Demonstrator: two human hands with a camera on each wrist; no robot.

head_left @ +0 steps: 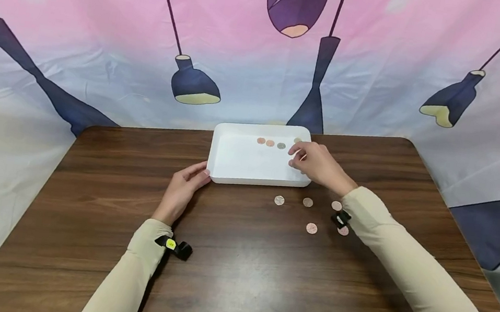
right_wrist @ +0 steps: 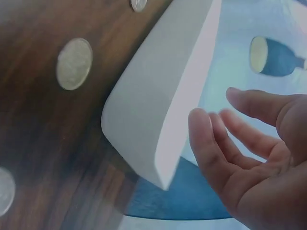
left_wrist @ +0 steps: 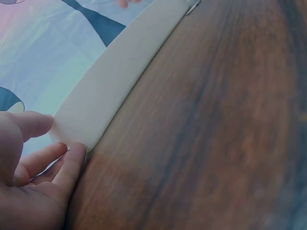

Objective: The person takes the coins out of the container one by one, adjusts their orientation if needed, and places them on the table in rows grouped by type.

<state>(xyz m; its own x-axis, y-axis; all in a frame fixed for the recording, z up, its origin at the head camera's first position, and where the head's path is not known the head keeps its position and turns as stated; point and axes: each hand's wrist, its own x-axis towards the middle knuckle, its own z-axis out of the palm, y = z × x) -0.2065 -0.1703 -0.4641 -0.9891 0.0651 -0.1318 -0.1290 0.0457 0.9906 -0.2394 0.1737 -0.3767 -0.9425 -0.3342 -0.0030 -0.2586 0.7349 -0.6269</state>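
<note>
While your forearms frame the wooden table [head_left: 233, 280], take the white tray [head_left: 239, 162] as your landmark and read outward from its near edge. Just short of that edge, five coins lie loose on the wood: one [head_left: 311, 228] nearest you, one [head_left: 343, 231] half hidden by your right wrist strap, then three closer to the tray [head_left: 279, 200], [head_left: 307, 202], [head_left: 336, 205].

Your left hand [head_left: 181, 189] rests at the tray's near left corner, fingers relaxed and lying together, tips touching the rim; the left wrist view shows them against the wall rather than curled round it. That light contact is the weak point: a sideways nudge could slide the tray, since nothing clamps it.

Your right hand [head_left: 317, 164] hovers over the tray's right end, fingers loosely spread and slightly bent. The right wrist view shows an empty palm, with no coin between the fingertips that I can make out.

Along the tray's far side, a row of coins [head_left: 270, 142] lies inside, with one more [head_left: 297, 140] just beyond your right fingers. A low sweep of that hand could scatter the row, and your sleeve could drag the loose coins off the near edge.
</note>
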